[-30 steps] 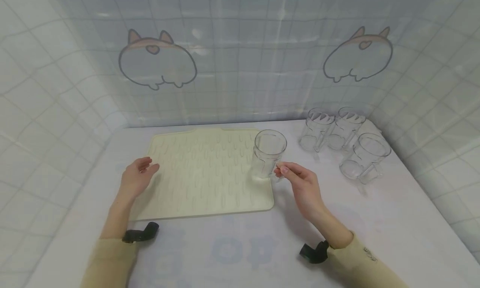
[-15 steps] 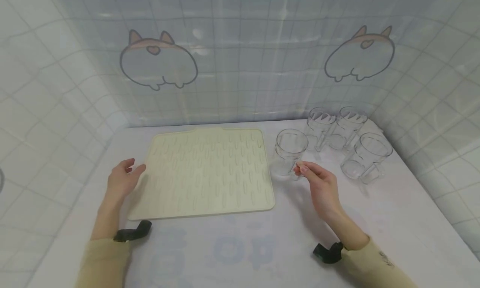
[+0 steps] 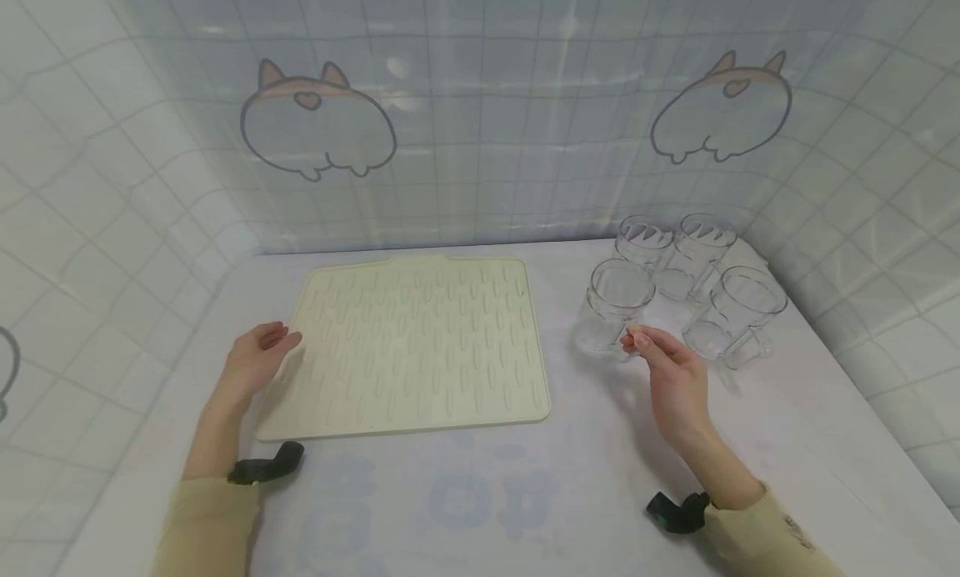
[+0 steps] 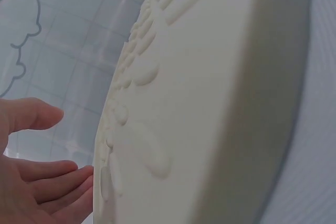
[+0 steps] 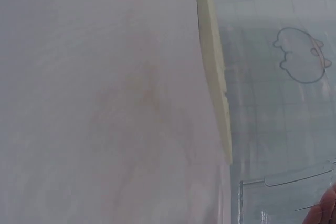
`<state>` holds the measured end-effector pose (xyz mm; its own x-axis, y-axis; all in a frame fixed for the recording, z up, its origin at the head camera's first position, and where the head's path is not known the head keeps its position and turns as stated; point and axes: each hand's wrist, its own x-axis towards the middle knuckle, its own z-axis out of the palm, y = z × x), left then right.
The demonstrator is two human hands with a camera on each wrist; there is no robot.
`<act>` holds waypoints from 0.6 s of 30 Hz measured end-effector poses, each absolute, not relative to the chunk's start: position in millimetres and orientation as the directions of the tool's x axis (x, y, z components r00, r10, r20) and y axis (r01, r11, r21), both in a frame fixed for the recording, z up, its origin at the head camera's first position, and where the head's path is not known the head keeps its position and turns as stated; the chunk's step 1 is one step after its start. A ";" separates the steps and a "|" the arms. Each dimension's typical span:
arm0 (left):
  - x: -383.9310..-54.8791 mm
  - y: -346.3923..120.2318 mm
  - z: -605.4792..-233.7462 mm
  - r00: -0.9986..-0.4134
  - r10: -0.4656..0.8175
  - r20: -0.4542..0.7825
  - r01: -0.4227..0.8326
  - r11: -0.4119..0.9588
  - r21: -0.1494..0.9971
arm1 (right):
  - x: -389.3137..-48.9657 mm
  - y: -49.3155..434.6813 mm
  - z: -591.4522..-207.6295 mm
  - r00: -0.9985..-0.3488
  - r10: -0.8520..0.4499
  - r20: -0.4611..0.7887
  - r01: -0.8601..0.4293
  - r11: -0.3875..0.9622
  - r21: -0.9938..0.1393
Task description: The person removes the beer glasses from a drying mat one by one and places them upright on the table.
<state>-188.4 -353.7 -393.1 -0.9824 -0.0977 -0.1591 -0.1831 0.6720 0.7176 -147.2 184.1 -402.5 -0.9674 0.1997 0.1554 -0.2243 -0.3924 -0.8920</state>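
My right hand [image 3: 675,385] pinches the handle of a clear glass mug [image 3: 609,317] between thumb and fingers. The mug is upright, right of the cream ridged mat [image 3: 420,352]. In the right wrist view, part of that mug and a few fingers [image 5: 324,209] show at the lower right corner. My left hand [image 3: 257,360] is by the mat's left edge with relaxed fingers and nothing in them. The left wrist view has its thumb [image 4: 37,115] apart from the fingers, whose tips overlap the mat's edge.
Three more glass mugs stand at the right back: one behind the held mug [image 3: 642,233], one beside it [image 3: 701,242], and one nearer the right wall [image 3: 748,300]. A tile-patterned backdrop [image 3: 495,185] encloses the white tabletop [image 3: 480,510] at the back and sides.
My right hand has carried the mug rightward from over the mat's right edge to beside the other mugs. The left hand has shifted slightly left, off the mat's edge.
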 end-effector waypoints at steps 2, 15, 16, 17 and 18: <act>-189.1 -353.6 -393.7 -0.982 -0.103 -0.156 -0.184 0.679 0.710 | -146.5 188.5 -403.1 -0.967 0.206 0.149 -0.222 -0.400 -0.889; -191.8 -352.7 -397.6 -0.981 -0.124 -0.147 -0.192 0.692 0.696 | -146.2 205.7 -405.2 -0.937 0.334 0.098 -0.250 -0.450 -0.857; -191.8 -352.6 -397.4 -0.981 -0.125 -0.146 -0.192 0.694 0.694 | -146.3 206.6 -405.3 -0.934 0.345 0.093 -0.255 -0.459 -0.851; -191.9 -352.4 -397.0 -0.981 -0.127 -0.145 -0.192 0.695 0.693 | -146.5 207.5 -405.6 -0.929 0.359 0.091 -0.263 -0.465 -0.845; -191.9 -352.2 -396.7 -0.981 -0.128 -0.144 -0.192 0.697 0.691 | -146.7 208.5 -405.8 -0.924 0.372 0.086 -0.268 -0.473 -0.839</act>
